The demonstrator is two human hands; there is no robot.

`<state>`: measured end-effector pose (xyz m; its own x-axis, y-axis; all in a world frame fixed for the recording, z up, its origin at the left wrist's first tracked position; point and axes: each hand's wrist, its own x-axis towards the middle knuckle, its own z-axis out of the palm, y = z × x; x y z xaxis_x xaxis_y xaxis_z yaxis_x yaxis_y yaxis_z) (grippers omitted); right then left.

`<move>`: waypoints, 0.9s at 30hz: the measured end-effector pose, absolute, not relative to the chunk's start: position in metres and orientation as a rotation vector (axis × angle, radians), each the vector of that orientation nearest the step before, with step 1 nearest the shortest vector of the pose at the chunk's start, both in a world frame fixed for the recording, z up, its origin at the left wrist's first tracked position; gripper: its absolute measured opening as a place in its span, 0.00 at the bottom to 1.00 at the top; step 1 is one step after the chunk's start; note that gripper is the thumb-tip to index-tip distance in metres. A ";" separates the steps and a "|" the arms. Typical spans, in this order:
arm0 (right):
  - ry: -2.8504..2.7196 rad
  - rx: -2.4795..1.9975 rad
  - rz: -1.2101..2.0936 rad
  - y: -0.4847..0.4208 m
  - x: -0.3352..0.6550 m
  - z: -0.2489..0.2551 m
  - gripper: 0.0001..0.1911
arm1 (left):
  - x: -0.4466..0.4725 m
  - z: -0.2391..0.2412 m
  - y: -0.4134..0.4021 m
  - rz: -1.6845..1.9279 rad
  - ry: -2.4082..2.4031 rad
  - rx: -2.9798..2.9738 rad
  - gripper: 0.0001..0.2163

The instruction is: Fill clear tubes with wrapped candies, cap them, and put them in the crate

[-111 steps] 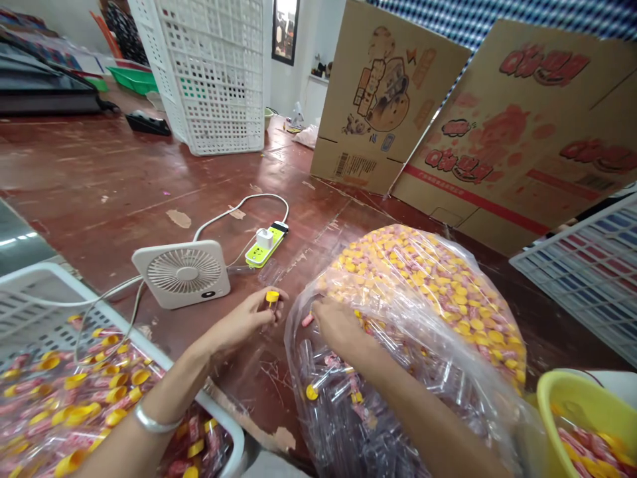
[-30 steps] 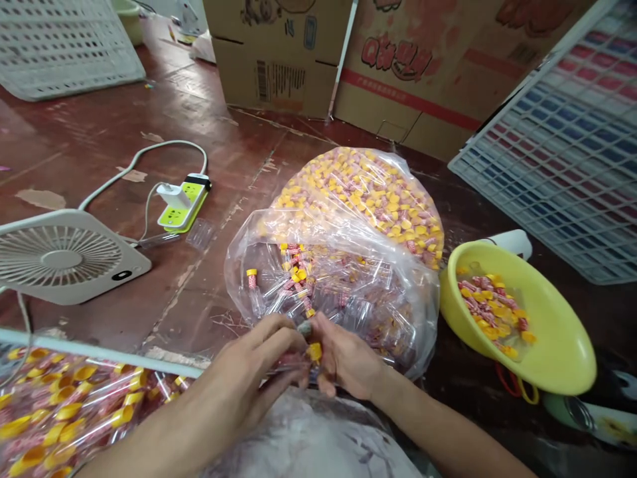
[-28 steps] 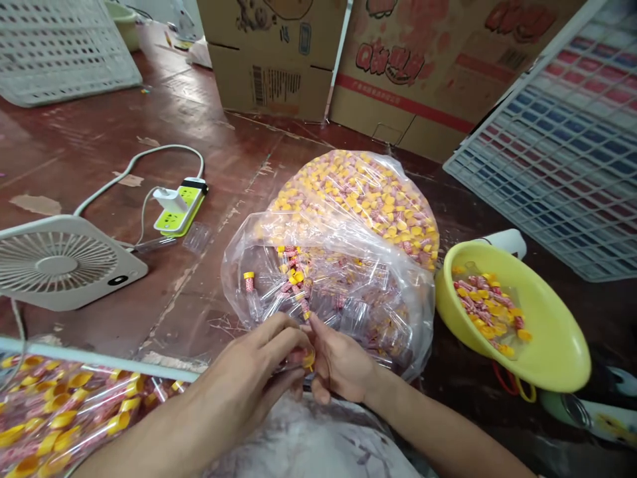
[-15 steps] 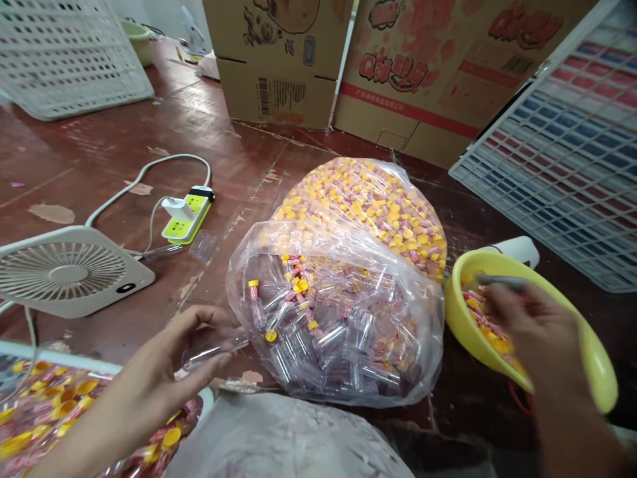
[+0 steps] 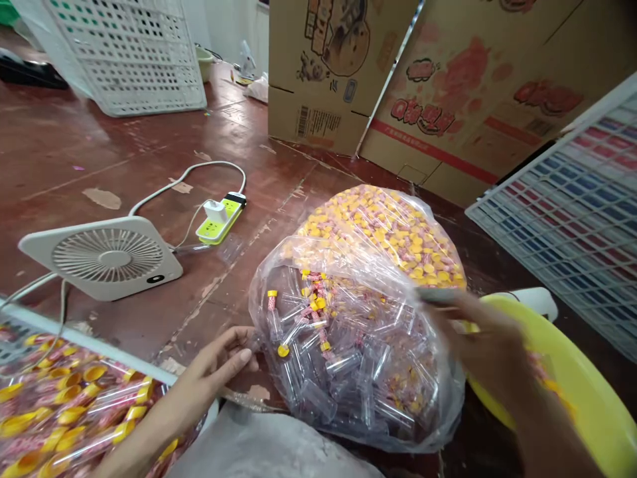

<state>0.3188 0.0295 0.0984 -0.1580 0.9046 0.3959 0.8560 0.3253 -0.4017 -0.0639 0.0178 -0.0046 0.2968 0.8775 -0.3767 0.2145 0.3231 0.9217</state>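
My left hand (image 5: 226, 364) is closed at the left edge of an open clear plastic bag (image 5: 263, 265), its fingertips seeming to pinch the plastic. Inside the bag lie clear plastic tubes (image 5: 343, 364), and several small pink-and-white tubes with yellow caps (image 5: 318, 304). Blurred by motion, my right hand (image 5: 478, 332) is wrapped around a flat grey stick-like object (image 5: 438, 295) over the bag's right side. Below that hand is a yellow bowl (image 5: 587, 378) with pink and yellow pieces in it, partly hidden by my forearm.
Behind the open bag lies a full bag of yellow-capped pieces (image 5: 388, 226). A white fan (image 5: 114, 257) and a green power strip (image 5: 221, 219) stand left. At lower left is a tray of filled tubes (image 5: 74, 411). Cardboard boxes (image 5: 428, 146) and a white crate (image 5: 572, 179) stand behind.
My right hand has moved left from the bowl to over the bag with the grey object. My left hand has moved to the bag's edge; the clear tube it held no longer shows there.
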 end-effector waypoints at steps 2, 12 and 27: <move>-2.506 -1.466 0.279 0.051 0.253 0.083 0.09 | -0.060 -0.003 0.021 0.623 1.140 1.193 0.19; -3.059 -1.816 0.017 0.107 0.162 0.013 0.09 | -0.054 -0.019 0.023 0.688 1.039 1.148 0.16; -2.864 -1.846 0.252 0.120 0.154 -0.010 0.08 | -0.049 -0.052 0.034 0.804 1.032 1.053 0.13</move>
